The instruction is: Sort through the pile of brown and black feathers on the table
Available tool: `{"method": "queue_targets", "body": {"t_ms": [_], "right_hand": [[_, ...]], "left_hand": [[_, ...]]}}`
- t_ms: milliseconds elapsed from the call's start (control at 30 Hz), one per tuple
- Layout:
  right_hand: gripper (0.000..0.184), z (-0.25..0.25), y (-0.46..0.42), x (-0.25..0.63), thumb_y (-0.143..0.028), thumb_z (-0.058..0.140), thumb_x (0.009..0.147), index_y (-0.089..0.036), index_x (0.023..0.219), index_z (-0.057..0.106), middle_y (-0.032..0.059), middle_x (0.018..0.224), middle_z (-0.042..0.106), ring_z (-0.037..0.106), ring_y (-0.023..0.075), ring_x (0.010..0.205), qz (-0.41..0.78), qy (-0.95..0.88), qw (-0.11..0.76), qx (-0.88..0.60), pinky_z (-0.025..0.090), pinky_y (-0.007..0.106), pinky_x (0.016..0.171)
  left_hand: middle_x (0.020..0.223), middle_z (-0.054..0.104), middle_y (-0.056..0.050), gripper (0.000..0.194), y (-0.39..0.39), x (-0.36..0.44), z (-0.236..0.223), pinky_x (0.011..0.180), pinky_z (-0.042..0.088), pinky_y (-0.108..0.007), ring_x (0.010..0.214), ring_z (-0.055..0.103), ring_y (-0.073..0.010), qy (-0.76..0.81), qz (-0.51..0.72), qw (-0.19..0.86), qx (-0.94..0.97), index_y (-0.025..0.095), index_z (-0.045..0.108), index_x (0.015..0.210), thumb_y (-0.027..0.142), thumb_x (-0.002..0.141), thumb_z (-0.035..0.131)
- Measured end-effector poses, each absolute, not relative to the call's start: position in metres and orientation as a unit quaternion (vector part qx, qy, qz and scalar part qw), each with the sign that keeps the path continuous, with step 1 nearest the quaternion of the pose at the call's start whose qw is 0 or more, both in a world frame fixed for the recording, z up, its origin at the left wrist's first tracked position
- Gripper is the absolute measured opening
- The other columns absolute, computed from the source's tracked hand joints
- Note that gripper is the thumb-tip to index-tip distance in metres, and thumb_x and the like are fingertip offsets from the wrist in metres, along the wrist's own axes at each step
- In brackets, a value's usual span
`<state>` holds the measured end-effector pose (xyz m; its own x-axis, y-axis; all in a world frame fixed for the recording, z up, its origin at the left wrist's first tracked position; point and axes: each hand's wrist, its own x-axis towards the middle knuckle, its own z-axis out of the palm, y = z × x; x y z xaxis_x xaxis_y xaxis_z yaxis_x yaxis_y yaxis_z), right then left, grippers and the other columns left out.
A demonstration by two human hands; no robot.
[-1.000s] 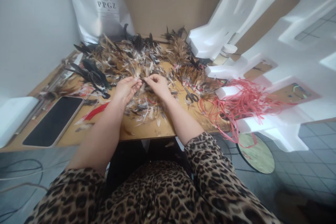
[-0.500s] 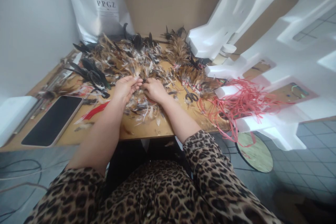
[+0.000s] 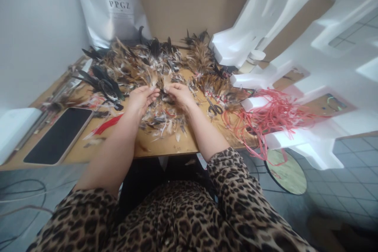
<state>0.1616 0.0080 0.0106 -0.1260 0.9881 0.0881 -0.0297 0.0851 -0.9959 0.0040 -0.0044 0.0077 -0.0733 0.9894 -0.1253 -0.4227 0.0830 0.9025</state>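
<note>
Above the table's front half, my left hand (image 3: 143, 99) pinches light brown feathers (image 3: 152, 76) by their lower ends, tips pointing up. My right hand (image 3: 180, 95) is a short way to the right, its thumb and fingertips closed on a pale feather (image 3: 167, 78) that also stands upright. Behind both hands spreads a heap of brown, white and black feathers (image 3: 126, 61). Below them lie loose feather scraps (image 3: 167, 123) on the wooden table (image 3: 165, 145). How many feathers the left hand holds I cannot tell.
Scissors (image 3: 215, 108) and bundled brown feathers (image 3: 220, 86) lie right of my hands, before red ribbon strips (image 3: 271, 114) on white foam pieces (image 3: 307, 153). To the left are a phone (image 3: 59, 136), black feathers (image 3: 103, 84) and a red strip (image 3: 108, 125). A silver bag (image 3: 113, 15) stands behind.
My right hand has risen out of the feathers and moved slightly right, now with a pale feather in its fingertips. My left hand has stayed nearly still.
</note>
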Motion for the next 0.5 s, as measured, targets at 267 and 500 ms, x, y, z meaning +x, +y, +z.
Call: {"method": "queue_targets", "body": {"t_ms": [267,500], "right_hand": [[0.029,0.017,-0.002,0.15,-0.034,0.075,0.056,-0.016,0.069,0.057,-0.0075,0.048,0.049,0.035,0.0026,0.041,0.595,-0.462,0.512,-0.414,0.022,0.016,0.039],[0.035,0.01,0.003,0.149,-0.039,0.077,0.053,-0.017,0.068,0.055,-0.0082,0.048,0.049,0.038,0.0025,0.042,0.597,-0.457,0.512,-0.415,0.024,0.015,0.039]], "left_hand": [[0.065,0.068,-0.008,0.01,-0.008,0.01,0.007,0.049,0.048,-0.014,0.054,0.063,-0.0093,0.419,0.534,0.649,0.343,0.009,0.065,0.075,0.012,0.067,0.07],[0.063,0.067,-0.007,0.004,-0.013,0.013,0.012,0.052,0.049,-0.014,0.054,0.062,-0.0078,0.41,0.522,0.658,0.355,0.008,0.067,0.073,0.01,0.07,0.065]]}}
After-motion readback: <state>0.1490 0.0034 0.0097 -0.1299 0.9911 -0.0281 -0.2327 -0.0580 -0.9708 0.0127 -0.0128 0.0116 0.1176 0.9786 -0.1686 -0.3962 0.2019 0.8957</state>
